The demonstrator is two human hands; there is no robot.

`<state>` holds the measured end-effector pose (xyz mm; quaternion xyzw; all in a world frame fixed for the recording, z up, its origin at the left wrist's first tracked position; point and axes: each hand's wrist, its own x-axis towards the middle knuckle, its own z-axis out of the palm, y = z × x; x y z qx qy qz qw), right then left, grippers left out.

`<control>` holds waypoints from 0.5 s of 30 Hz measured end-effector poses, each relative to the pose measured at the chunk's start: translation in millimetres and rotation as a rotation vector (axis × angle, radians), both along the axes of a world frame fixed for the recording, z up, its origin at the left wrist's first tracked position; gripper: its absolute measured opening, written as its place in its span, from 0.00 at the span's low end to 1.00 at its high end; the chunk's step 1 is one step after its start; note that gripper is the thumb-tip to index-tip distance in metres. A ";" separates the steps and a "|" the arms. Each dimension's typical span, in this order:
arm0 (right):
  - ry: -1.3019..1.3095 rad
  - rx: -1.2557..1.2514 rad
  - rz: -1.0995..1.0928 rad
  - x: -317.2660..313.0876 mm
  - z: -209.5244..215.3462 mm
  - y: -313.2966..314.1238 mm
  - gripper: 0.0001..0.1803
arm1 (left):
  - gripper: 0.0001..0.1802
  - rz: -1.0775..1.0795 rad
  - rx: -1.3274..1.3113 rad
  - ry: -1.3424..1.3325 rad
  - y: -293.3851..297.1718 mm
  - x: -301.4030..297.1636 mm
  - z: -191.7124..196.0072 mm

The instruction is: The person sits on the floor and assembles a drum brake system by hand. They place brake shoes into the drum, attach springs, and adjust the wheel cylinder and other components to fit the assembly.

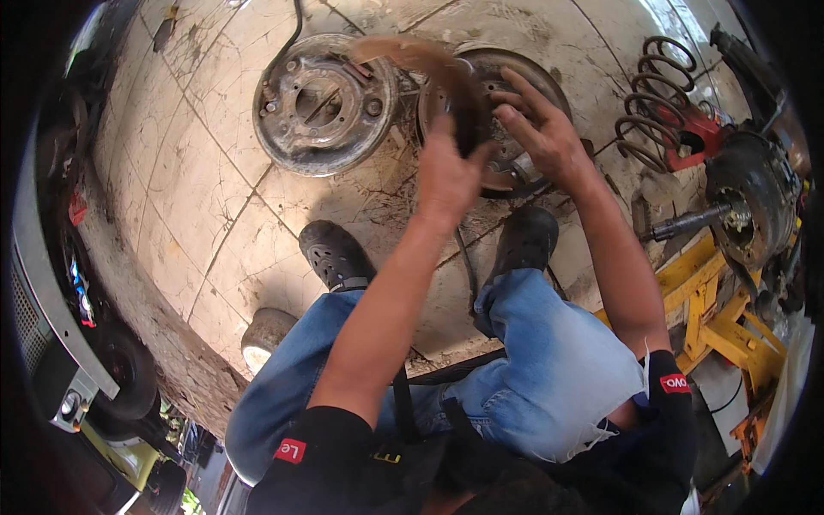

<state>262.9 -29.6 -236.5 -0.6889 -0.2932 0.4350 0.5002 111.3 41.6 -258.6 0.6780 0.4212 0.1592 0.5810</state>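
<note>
Left hand (446,178) grips curved brake shoe (416,57), right hand (554,142) spread wide
Shoe likely stiff, fairly heavy, maybe greasy; hold by edges

The curved brown piece (422,58), probably a brake shoe, is blurred.

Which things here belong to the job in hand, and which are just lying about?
In the job, judging by the hands:
curved brown piece, blurred, in the left hand
right round plate, beneath the open right hand
left round plate, untouched, probably

Apparently lying about:
coil spring
red part
yellow frame
</note>
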 end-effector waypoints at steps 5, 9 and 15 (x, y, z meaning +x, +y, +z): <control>-0.067 0.016 -0.089 41.9 -9.5 -3.1 0.27 | 0.35 -0.187 0.399 0.085 -27.6 37.8 0.5; -0.518 -0.227 -0.087 107.8 -21.4 -3.8 0.28 | 0.38 -0.027 0.363 0.233 -8.5 15.4 -19.2; -0.464 -0.391 0.158 146.8 -39.0 33.7 0.22 | 0.37 0.282 -0.010 0.344 -7.6 -27.9 -79.1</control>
